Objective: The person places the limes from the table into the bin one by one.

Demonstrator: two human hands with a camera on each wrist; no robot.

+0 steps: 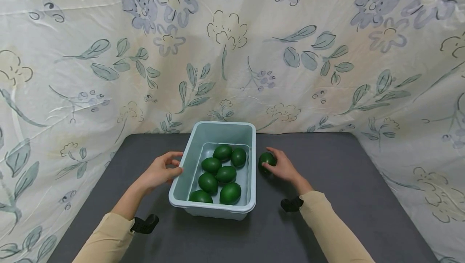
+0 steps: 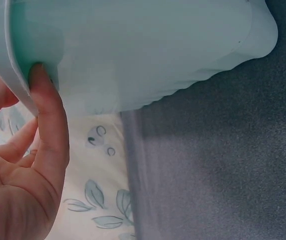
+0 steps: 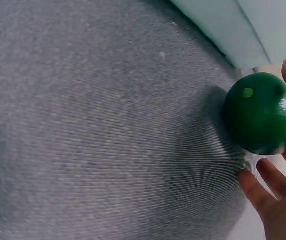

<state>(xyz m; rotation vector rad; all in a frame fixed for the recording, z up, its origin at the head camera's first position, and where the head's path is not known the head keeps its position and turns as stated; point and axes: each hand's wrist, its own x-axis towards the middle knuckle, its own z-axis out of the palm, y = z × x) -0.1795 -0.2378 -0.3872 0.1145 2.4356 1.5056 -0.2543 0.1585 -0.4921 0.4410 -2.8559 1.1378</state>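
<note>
A pale blue-green plastic tub (image 1: 250, 133) stands in the middle of the table, holding several dark green, egg-shaped fruits (image 1: 226, 174). My left hand (image 1: 161, 172) grips the tub's left rim; in the left wrist view, one fingertip (image 2: 38, 75) presses the outer wall just under the lip. Just right of the tub, my right hand (image 1: 283, 166) has its thumb and fingers round another green fruit (image 1: 267, 159). The right wrist view shows that fruit (image 3: 260, 114) between thumb and fingers, with a light green spot on its skin; part of the grip is hidden behind it.
Dark grey cloth covers the table (image 1: 327, 166). A floral curtain (image 1: 232, 53) hangs behind it and at both sides. The tub's right wall stands close beside the right hand's fruit. Each wrist wears a black band (image 1: 145, 224).
</note>
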